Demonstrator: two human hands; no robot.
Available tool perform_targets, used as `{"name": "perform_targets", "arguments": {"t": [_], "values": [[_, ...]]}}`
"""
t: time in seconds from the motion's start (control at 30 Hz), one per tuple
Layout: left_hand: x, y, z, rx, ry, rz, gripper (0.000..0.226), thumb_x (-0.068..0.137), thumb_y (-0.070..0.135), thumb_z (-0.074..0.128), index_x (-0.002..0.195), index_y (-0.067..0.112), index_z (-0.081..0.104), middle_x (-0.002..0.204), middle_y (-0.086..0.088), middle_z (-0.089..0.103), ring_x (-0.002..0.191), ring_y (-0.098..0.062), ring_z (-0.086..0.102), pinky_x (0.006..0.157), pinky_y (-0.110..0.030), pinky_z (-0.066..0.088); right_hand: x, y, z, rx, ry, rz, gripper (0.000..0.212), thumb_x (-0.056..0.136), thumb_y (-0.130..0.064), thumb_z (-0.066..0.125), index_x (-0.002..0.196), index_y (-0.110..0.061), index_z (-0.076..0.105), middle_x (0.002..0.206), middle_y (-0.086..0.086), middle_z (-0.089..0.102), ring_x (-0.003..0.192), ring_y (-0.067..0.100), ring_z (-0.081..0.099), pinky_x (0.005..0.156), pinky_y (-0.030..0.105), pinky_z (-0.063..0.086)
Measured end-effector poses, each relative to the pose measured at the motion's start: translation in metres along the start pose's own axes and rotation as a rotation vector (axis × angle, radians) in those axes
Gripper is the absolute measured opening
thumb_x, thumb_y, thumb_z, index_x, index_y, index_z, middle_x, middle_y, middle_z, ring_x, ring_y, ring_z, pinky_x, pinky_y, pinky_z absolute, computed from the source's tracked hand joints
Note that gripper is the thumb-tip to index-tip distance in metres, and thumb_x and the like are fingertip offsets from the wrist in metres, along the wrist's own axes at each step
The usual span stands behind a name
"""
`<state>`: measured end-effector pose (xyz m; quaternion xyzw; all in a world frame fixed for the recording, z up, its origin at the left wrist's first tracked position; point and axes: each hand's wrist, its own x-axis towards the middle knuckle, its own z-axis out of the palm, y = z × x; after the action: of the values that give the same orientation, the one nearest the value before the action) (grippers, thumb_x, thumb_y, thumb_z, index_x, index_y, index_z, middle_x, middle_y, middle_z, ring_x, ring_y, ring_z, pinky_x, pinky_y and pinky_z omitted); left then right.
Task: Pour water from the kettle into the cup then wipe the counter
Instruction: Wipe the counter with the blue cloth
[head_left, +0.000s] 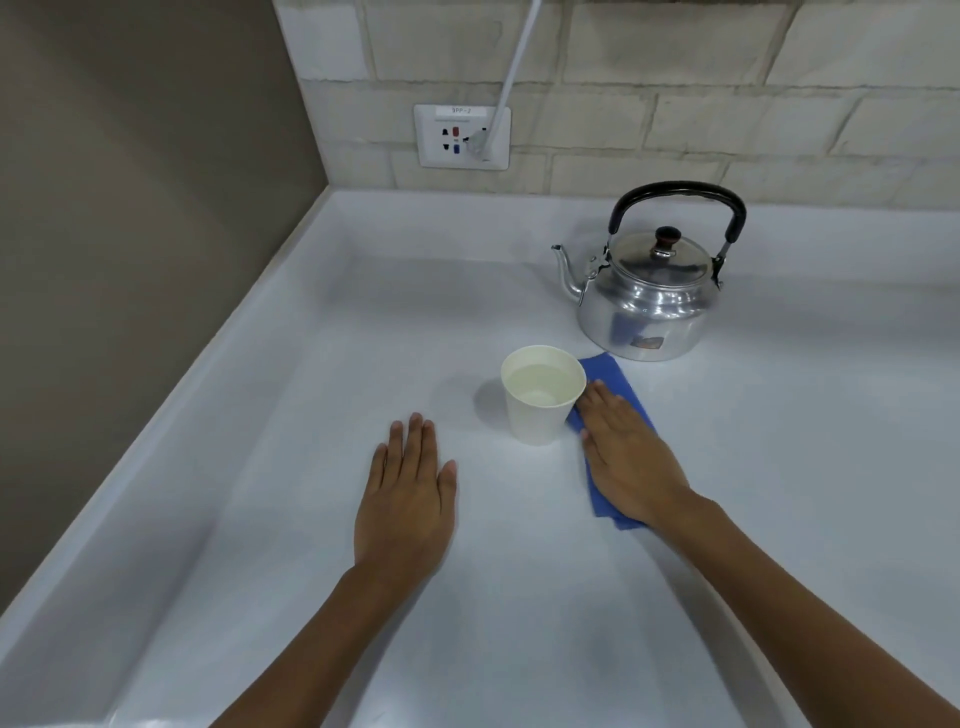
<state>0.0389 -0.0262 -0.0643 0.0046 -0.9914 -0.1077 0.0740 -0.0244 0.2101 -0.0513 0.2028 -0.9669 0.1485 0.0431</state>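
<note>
counter (519, 597): white, smooth, glossy; taking up most of the view and meeting a tiled wall at the back. no puddle is showing on it.

cup (543, 395): white paper cup, standing upright near the middle of the counter, water sitting in it. judged light and thin-walled, easy to tip or crush; best taken round the middle of its wall with a gentle grip, or left alone.

kettle (649, 291): polished metal, lid on, black hoop handle standing up, spout pointing left. it is resting on the counter behind and to the right of the cup, apart from it. judged stiff and fairly heavy if any water is left; the handle is the place to hold. pouring looks done.

cloth (605, 376): blue, soft, folded flat, lying just right of the cup, its left edge touching or nearly touching the cup's base; i cannot tell which. judged limp and pliable, sliding well under a flat palm.

right hand (623, 452): pressing flat on the cloth, fingers straight and close together, gripping nothing.

left hand (408, 499): lying palm down on bare counter, left of the cup, fingers extended and together, holding nothing.

risk noted: wiping this close may be nudging the cup.

wall socket (462, 136): white plug and cord inserted.
</note>
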Motion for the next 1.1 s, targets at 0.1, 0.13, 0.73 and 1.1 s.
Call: {"name": "perform_targets", "arguments": {"t": [0.1, 0.13, 0.73, 1.1], "values": [[-0.002, -0.001, -0.001, -0.012, 0.008, 0.010, 0.054, 0.097, 0.033, 0.018, 0.143, 0.009, 0.001, 0.155, -0.007, 0.003, 0.143, -0.021, -0.003, 0.113, -0.029, -0.006, 0.002, 0.014, -0.006, 0.045, -0.044, -0.084, 0.048, 0.098, -0.015, 0.032, 0.141, -0.011, 0.012, 0.151, 0.001, 0.013, 0.136, 0.006, 0.004, 0.105, 0.006, -0.011], [-0.002, -0.001, -0.002, -0.011, 0.009, 0.012, 0.054, 0.098, 0.032, 0.019, 0.143, 0.009, 0.002, 0.155, -0.007, 0.004, 0.143, -0.021, -0.003, 0.113, -0.029, -0.006, 0.003, 0.020, -0.008, 0.055, -0.062, -0.075, 0.048, 0.098, -0.016, 0.031, 0.142, -0.012, 0.011, 0.152, 0.000, 0.013, 0.134, 0.003, 0.002, 0.103, 0.003, -0.013], [0.000, 0.002, -0.003, 0.004, 0.005, 0.009, 0.060, 0.094, 0.040, 0.008, 0.143, 0.006, 0.009, 0.154, -0.010, 0.012, 0.142, -0.026, 0.006, 0.115, -0.035, 0.003, -0.032, 0.069, -0.030, 0.059, 0.049, 0.272, 0.047, 0.096, -0.010, 0.036, 0.141, -0.006, 0.022, 0.151, 0.011, 0.023, 0.140, 0.021, 0.017, 0.115, 0.033, 0.010], [0.001, -0.002, -0.001, 0.024, -0.023, 0.000, 0.055, 0.097, 0.035, 0.016, 0.143, 0.010, -0.001, 0.156, -0.006, 0.003, 0.143, -0.020, -0.003, 0.115, -0.030, -0.003, -0.073, 0.045, -0.033, 0.099, 0.029, 0.192, 0.049, 0.095, -0.007, 0.038, 0.140, -0.010, 0.022, 0.150, 0.004, 0.022, 0.134, 0.008, 0.015, 0.112, 0.023, 0.006]]}}
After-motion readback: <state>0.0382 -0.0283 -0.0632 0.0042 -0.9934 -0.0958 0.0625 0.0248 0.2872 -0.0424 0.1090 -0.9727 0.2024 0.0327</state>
